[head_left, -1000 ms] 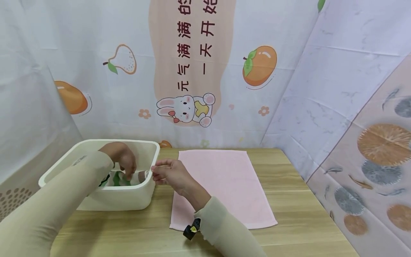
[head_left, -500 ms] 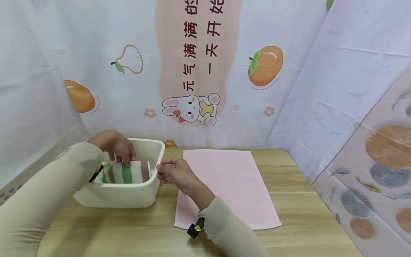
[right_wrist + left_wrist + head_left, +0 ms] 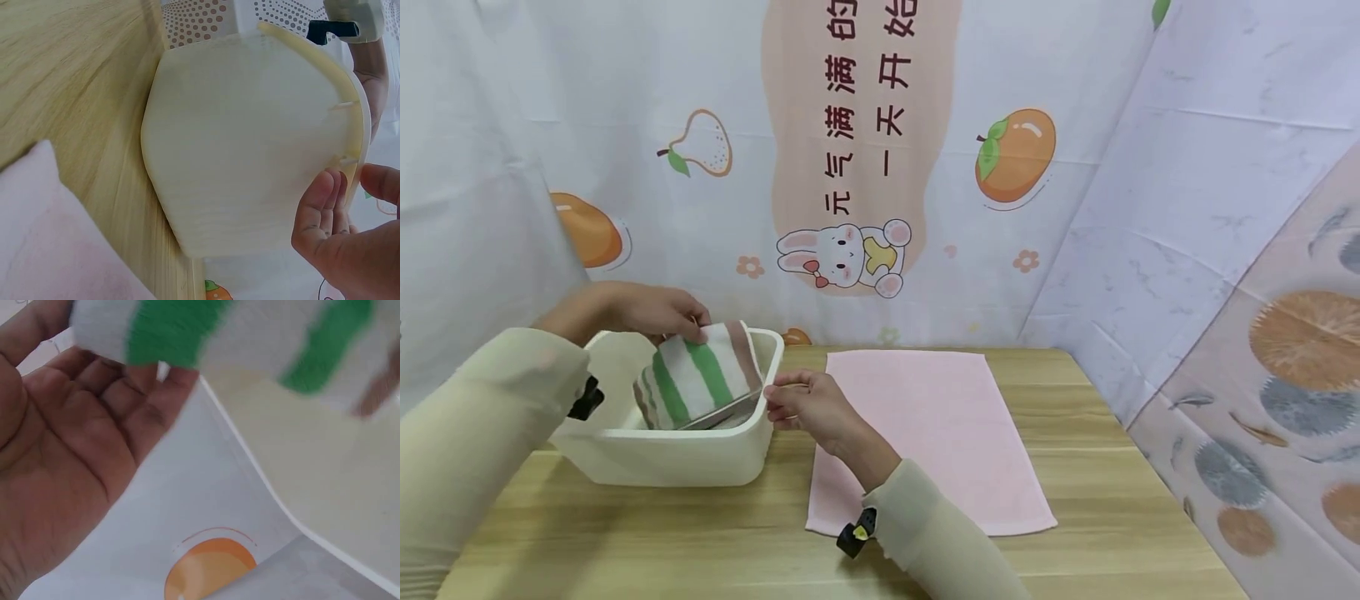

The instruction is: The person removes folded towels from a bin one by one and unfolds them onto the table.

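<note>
A cream plastic bin (image 3: 673, 458) stands on the left of the table. My left hand (image 3: 647, 310) is at its back left, pinching a folded towel (image 3: 703, 371) with white, green and brown stripes. The towel slants up, its top edge above the bin's rim and its lower part inside. In the left wrist view the towel (image 3: 250, 337) hangs between thumb and fingers, blurred. My right hand (image 3: 808, 408) pinches the bin's right rim between thumb and fingers, which the right wrist view shows closely at the hand (image 3: 350, 244). Something greyish, unclear, shows under the towel.
A pink towel (image 3: 917, 433) lies flat on the wooden table (image 3: 1120, 500), right of the bin and partly behind my right forearm. Printed curtains (image 3: 700, 242) enclose the back and sides. A black wrist device (image 3: 857, 533) sits on my right sleeve.
My left hand has risen from inside the bin and drawn back left, lifting and tilting the striped towel. My right hand stays at the rim. The head view has shifted slightly.
</note>
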`<action>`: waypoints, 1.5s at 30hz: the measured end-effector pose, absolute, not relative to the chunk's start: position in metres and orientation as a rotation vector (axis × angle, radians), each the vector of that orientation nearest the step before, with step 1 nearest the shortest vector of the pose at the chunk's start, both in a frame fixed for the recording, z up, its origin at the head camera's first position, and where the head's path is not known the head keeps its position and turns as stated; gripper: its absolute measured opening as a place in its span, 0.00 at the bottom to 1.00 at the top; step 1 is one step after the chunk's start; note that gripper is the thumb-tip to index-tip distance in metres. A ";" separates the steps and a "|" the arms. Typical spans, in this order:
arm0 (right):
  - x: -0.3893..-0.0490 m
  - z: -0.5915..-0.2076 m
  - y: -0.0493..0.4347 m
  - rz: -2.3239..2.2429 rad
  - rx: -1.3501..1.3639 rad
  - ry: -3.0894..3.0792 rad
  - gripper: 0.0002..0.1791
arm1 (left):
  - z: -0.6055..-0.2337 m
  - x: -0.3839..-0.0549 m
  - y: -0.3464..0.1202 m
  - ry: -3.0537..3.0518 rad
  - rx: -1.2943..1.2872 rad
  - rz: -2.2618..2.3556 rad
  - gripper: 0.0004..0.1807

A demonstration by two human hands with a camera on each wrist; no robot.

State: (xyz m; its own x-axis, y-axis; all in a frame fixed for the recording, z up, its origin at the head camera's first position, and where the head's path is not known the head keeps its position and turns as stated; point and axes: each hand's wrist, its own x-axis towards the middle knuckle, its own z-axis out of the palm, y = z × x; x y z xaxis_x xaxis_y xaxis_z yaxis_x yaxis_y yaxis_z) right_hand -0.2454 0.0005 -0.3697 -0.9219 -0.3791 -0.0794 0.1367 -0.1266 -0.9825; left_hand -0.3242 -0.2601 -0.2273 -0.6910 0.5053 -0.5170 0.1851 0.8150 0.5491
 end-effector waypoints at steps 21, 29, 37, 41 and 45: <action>-0.243 -0.369 0.000 -2.122 -0.305 1.779 0.12 | -0.202 -0.300 -0.278 2.566 0.847 1.218 0.16; -0.243 -0.370 0.001 -2.107 -0.309 1.788 0.13 | -0.196 -0.298 -0.273 2.671 0.929 1.433 0.14; -0.245 -0.368 0.003 -2.066 -0.323 1.828 0.14 | -0.183 -0.292 -0.266 2.734 0.889 1.589 0.17; -0.247 -0.365 0.002 -2.047 -0.336 1.857 0.12 | -0.177 -0.291 -0.260 2.719 0.835 1.660 0.18; -0.250 -0.362 0.002 -2.021 -0.344 1.879 0.12 | -0.174 -0.289 -0.251 2.703 0.762 1.731 0.20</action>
State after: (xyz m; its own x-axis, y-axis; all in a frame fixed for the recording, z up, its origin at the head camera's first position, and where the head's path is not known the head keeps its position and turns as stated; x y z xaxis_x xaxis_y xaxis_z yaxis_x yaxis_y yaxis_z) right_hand -0.2496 0.0025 -0.3623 -0.9062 -0.4180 -0.0641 0.0945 -0.0522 -0.9942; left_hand -0.2892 -0.2505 -0.1737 -0.8815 0.2942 0.3694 0.4585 0.3464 0.8184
